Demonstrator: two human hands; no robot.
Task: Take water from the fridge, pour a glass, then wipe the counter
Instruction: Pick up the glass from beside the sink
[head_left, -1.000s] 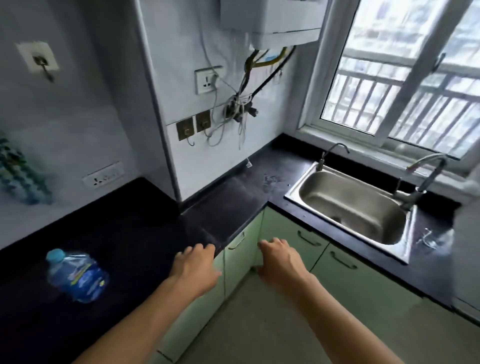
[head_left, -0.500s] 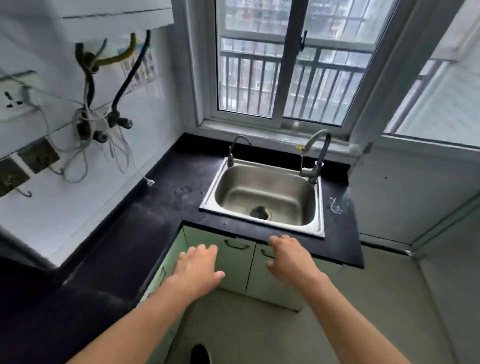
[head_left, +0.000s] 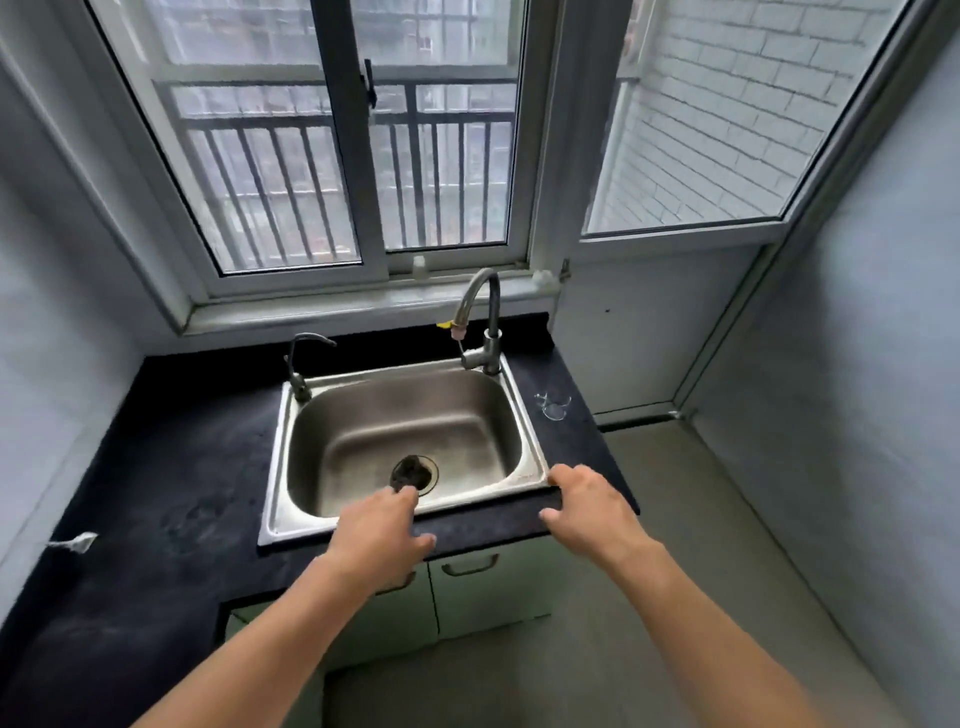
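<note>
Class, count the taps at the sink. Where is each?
2. A small thin tap stands at the sink's back left corner; a taller gooseneck tap stands at its back right corner. None seems hidden.

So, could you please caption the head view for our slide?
Empty left hand and right hand reach toward the steel sink in the black counter.

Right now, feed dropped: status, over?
Left hand, right hand open, empty, at front edge of sink. Clear glass on counter, right of sink. Nothing between right hand and glass.

Left grip (head_left: 382, 530) and right grip (head_left: 587, 506) extended, apparently relaxed, empty.
</note>
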